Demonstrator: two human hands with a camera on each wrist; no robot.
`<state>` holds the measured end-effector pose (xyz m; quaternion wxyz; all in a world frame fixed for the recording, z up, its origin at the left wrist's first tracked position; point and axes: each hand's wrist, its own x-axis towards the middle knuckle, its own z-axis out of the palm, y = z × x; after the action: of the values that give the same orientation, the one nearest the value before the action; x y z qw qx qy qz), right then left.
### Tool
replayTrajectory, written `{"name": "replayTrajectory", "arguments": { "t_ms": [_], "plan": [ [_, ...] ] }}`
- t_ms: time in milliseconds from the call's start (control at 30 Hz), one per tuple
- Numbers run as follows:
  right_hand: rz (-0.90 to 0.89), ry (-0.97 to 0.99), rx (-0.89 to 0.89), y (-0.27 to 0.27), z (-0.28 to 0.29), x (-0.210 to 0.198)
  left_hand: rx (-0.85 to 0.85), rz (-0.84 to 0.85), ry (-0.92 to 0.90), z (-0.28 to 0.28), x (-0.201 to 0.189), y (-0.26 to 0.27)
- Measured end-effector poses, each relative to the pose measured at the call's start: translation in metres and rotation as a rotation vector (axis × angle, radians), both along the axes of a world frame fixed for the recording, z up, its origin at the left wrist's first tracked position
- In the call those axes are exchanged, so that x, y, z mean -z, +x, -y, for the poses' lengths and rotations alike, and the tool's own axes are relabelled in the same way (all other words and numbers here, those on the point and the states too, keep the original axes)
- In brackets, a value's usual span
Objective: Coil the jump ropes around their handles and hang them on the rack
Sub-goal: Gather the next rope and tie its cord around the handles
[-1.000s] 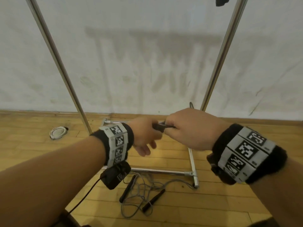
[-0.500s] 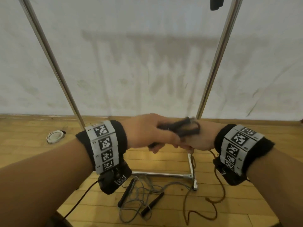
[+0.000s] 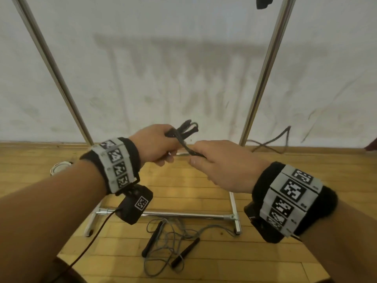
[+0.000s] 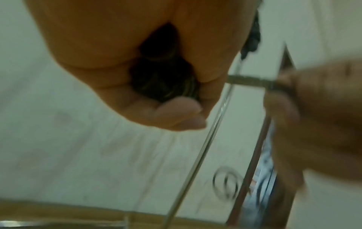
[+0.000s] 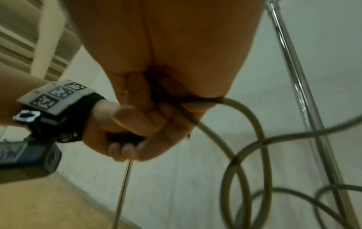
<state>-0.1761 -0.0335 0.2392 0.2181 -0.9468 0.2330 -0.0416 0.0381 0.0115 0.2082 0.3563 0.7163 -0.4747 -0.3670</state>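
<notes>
My left hand (image 3: 157, 145) grips the two black handles (image 3: 184, 128) of a jump rope, held together at chest height in front of the rack; the handle ends also show inside the fist (image 4: 166, 80). My right hand (image 3: 216, 162) pinches that rope's brown cord (image 3: 186, 147) just right of the handles. The cord's loose part (image 5: 246, 139) swings in loops to the right, past the rack's right pole. A second jump rope (image 3: 169, 244), grey cord with black handles, lies tangled on the floor.
The chrome rack has a left pole (image 3: 53, 68), a right pole (image 3: 265, 68) and a base bar (image 3: 183, 214) on the wooden floor before a white wall. A dark thing (image 3: 264, 2) hangs at the top right. A white coil (image 3: 59, 167) lies at floor left.
Both hands rose slightly. My right hand came out from behind the left and drew the cord out to the right; the loose cord swung up from the floor to the right.
</notes>
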Motion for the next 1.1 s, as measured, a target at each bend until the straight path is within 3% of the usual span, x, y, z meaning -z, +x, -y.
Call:
{"name": "replayTrajectory", "arguments": {
  "t_ms": [100, 167, 233, 333, 400, 567, 633, 767, 867, 1000, 1067, 1100],
  "plan": [
    [-0.075, 0.194, 0.066, -0.008, 0.008, 0.009, 0.197, -0.396, -0.061, -0.012, -0.013, 0.009],
    [-0.126, 0.218, 0.098, -0.012, 0.016, 0.017, 0.39, -0.414, -0.031, -0.02, -0.021, -0.001],
    [-0.183, 0.228, 0.082, -0.007, 0.02, 0.023, 0.522, -0.236, 0.041, -0.031, -0.023, -0.015],
    [-0.351, -0.027, -0.01, -0.002, 0.029, 0.02, 0.634, 0.296, 0.214, -0.032, -0.016, -0.042],
    [-0.391, -0.182, -0.003, 0.004, 0.03, 0.017, 0.605, 0.576, 0.29, -0.032, -0.006, -0.052],
    [-0.231, -0.337, 0.008, 0.016, 0.017, 0.004, 0.464, 0.93, 0.311, -0.026, 0.009, -0.055],
    [-0.18, -0.343, 0.001, 0.02, 0.003, 0.001, 0.353, 0.841, 0.266, -0.02, 0.01, -0.041],
    [-0.003, -0.103, 0.115, 0.023, -0.006, 0.006, -0.038, 0.08, 0.049, -0.011, -0.004, -0.003],
    [0.056, 0.148, 0.142, 0.019, 0.0, 0.014, 0.025, -0.288, -0.05, -0.016, -0.009, 0.011],
    [-0.024, 0.235, 0.116, 0.014, 0.008, 0.028, 0.341, -0.474, -0.03, -0.028, -0.014, 0.005],
    [-0.069, 0.241, 0.094, 0.014, 0.016, 0.031, 0.474, -0.366, 0.055, -0.033, -0.017, -0.012],
    [-0.127, 0.203, 0.049, 0.015, 0.019, 0.031, 0.537, -0.226, 0.108, -0.036, -0.016, -0.021]
  ]
}}
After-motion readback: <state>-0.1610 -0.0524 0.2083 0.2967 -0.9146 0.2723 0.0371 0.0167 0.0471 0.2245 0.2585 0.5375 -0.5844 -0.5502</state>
